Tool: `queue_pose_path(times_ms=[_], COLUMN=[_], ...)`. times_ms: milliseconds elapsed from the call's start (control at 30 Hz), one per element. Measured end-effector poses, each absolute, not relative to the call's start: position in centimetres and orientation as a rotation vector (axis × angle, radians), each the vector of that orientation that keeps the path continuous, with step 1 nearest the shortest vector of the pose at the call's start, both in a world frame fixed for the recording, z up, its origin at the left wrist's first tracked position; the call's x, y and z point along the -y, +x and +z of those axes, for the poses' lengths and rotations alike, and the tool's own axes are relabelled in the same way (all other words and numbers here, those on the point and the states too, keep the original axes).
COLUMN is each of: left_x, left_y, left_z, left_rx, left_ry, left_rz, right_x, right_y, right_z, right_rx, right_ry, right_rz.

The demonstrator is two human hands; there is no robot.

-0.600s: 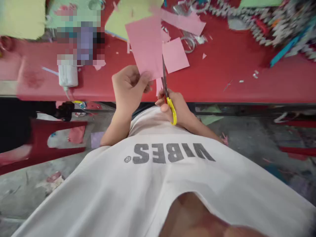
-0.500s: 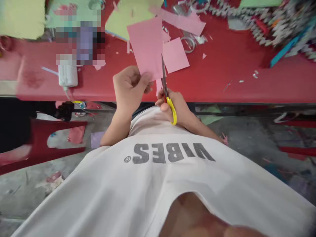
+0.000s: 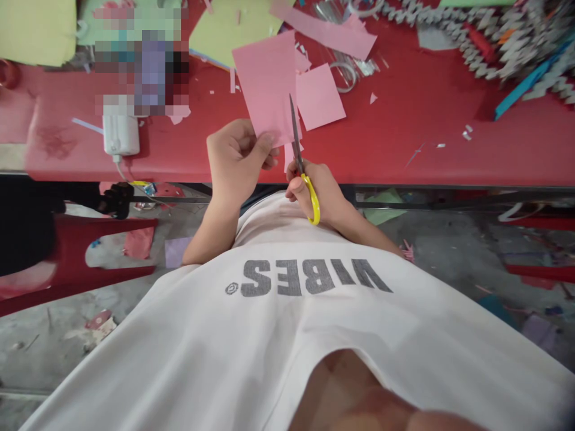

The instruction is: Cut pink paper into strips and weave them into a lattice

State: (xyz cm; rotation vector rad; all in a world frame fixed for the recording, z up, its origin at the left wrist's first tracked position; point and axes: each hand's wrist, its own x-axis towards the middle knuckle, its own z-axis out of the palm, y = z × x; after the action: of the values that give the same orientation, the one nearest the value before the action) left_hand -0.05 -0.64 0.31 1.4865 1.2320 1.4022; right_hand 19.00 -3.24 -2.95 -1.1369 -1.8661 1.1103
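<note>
My left hand (image 3: pixel 236 157) pinches the lower edge of a pink paper sheet (image 3: pixel 265 84), held up over the near edge of the red table (image 3: pixel 404 143). My right hand (image 3: pixel 317 194) is closed on yellow-handled scissors (image 3: pixel 302 164). Their blades point up and run along the sheet's right edge. A narrow pink strip hangs just below the blades. A smaller pink square (image 3: pixel 318 97) lies on the table right of the blades.
Yellow-green paper sheets (image 3: pixel 227 30) and a long pink strip (image 3: pixel 327 30) lie further back. A white plug adapter (image 3: pixel 120 133) sits at the left. Folded paper chains (image 3: pixel 494 36) crowd the back right. A red plastic chair (image 3: pixel 81 251) and paper scraps are on the floor.
The scissors and my right hand have shifted slightly up and left along the sheet's right edge. My left hand still holds the sheet in about the same place.
</note>
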Motion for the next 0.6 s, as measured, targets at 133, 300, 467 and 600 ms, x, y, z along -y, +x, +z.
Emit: queue_pose_path(times_ms=[133, 300, 467, 600], left_x=[0.6, 0.4, 0.0, -0.1], left_y=[-0.3, -0.5, -0.6, -0.6], left_z=[0.1, -0.3, -0.8, -1.1], left_rx=[-1.236, -1.231, -1.244, -1.241], left_ry=[1.477, 1.470, 1.474, 1.489], left_rz=[1.391, 1.410, 1.421, 1.394], right_x=[3.2, 3.3, 3.5, 3.3], right_y=[18.9, 18.9, 18.6, 18.5], right_z=[-3.0, -3.2, -3.4, -3.8], right_rx=[1.829, 1.780, 1.779, 1.790], right_ry=[-1.127, -1.118, -1.085, -1.092], right_rz=[1.162, 1.243, 1.211, 1.191])
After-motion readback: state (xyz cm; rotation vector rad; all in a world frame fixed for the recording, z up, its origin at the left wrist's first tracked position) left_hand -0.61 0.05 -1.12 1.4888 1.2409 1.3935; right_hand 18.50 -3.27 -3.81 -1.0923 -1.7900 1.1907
